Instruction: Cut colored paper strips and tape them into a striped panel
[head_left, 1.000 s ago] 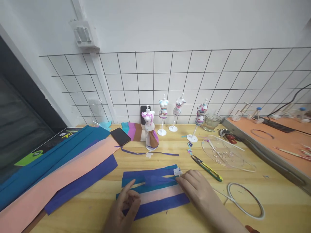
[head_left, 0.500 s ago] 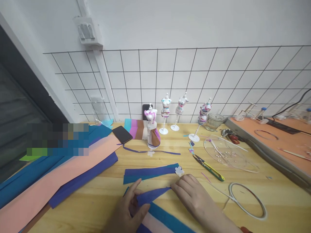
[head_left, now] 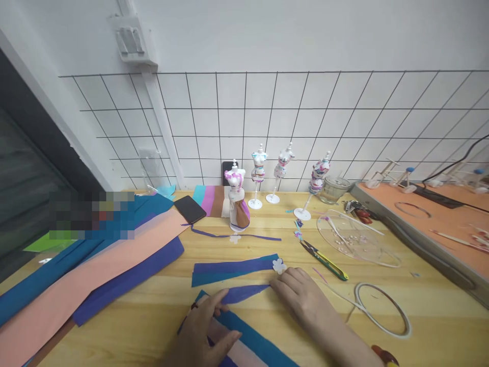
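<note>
My right hand (head_left: 300, 295) is closed with its fingertips on the pointed right end of a purple crepe paper strip (head_left: 246, 293). My left hand (head_left: 202, 329) has its thumb stretched away from the fingers, and the index fingertip touches the strip's left end. Under the left hand lies a striped piece of teal, pale pink and purple paper (head_left: 252, 331), partly covered. Just beyond my hands is a folded purple and teal strip (head_left: 233, 269), with a white paper flower (head_left: 279, 265) at its right end.
Small dress-form mannequins (head_left: 318, 176) stand along the wall, one wearing a paper skirt (head_left: 240, 215). Yellow-handled snips (head_left: 324, 261), a coil of white cord (head_left: 382, 308) and a clear dish of beads (head_left: 346, 237) lie right. Long paper sheets (head_left: 130, 250) and a phone (head_left: 190, 209) lie left.
My left hand's fingers have shifted along the purple strip, and the strip now lies flatter and lower in view angle. My right hand stays at its right end. The view has tilted slightly.
</note>
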Available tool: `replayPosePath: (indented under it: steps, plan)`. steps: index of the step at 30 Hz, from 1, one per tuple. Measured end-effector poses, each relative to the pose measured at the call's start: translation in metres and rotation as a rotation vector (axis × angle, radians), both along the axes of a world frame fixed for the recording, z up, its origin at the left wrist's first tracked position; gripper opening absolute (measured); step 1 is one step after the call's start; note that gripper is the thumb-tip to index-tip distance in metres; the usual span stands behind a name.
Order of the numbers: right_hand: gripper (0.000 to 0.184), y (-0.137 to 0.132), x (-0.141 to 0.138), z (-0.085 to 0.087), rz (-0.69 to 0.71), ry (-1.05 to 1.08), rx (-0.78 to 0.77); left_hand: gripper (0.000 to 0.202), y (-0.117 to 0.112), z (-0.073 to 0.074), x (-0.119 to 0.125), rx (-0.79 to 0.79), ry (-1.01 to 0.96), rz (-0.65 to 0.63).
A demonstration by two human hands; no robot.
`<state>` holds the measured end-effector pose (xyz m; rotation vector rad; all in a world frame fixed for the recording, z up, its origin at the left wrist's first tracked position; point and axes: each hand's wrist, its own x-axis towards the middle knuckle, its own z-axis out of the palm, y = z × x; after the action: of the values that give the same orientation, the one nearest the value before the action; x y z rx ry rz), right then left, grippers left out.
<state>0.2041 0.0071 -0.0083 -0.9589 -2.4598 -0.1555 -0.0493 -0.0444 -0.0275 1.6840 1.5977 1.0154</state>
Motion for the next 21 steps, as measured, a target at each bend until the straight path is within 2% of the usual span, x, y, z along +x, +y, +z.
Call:
replayPosePath:
  steps: [4, 8, 12, 14, 18, 21]
  plan:
    - [0.037, -0.003, -0.003, 0.004, 0.030, -0.007, 0.000, 0.050, 0.003, 0.003, 0.001, -0.052, -0.077, 0.087]
    - [0.036, -0.004, -0.005, 0.004, 0.045, -0.002, 0.000, 0.052, 0.005, 0.001, 0.002, -0.167, -0.290, 0.058]
    - [0.028, -0.004, -0.005, 0.000, 0.033, 0.031, -0.031, 0.053, 0.006, -0.003, 0.003, -0.177, -0.391, 0.072]
    - [0.023, -0.003, -0.004, -0.003, 0.010, 0.086, -0.082, 0.057, 0.005, -0.002, 0.003, -0.196, -0.429, 0.094]
    - [0.017, -0.002, -0.003, -0.005, -0.006, 0.220, -0.289, 0.067, 0.005, 0.006, 0.004, -0.235, -0.476, 0.086]
    - [0.017, -0.001, -0.003, -0.006, -0.008, 0.254, -0.355, 0.069, 0.005, 0.011, 0.004, -0.240, -0.496, 0.091]
